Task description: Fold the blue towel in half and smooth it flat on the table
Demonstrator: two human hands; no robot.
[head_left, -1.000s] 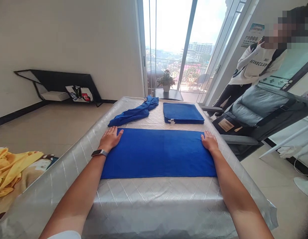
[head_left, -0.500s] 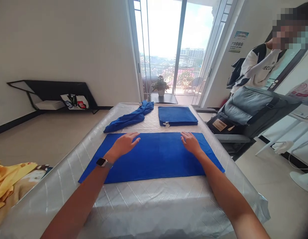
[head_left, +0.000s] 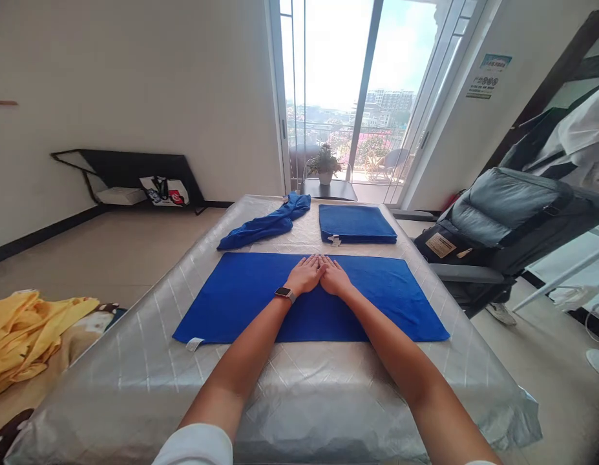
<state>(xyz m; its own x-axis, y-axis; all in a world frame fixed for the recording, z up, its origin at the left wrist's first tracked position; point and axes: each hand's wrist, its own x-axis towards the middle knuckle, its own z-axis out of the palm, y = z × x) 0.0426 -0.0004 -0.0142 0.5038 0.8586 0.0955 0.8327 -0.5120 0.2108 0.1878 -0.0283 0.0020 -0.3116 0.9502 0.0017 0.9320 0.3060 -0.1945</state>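
A blue towel lies spread flat across the table, its long side running left to right. My left hand, below a wrist watch, rests flat on the towel's middle near the far edge. Right beside it, my right hand lies palm down, the two thumbs meeting. Both hands have their fingers stretched forward and hold nothing. A white tag sticks out at the towel's near left corner. Beyond it are a crumpled blue towel on the left and a folded stack of blue towels on the right.
A silvery cover drapes the table. At right stands a grey armchair with a black bag; a person's pale sleeve shows behind. Yellow cloth lies at left, and a potted plant stands by the glass door.
My hands have come inward from the towel's two sides and now meet at its middle. The white tag at the near left corner now shows. The view has shifted; the person has moved lower.
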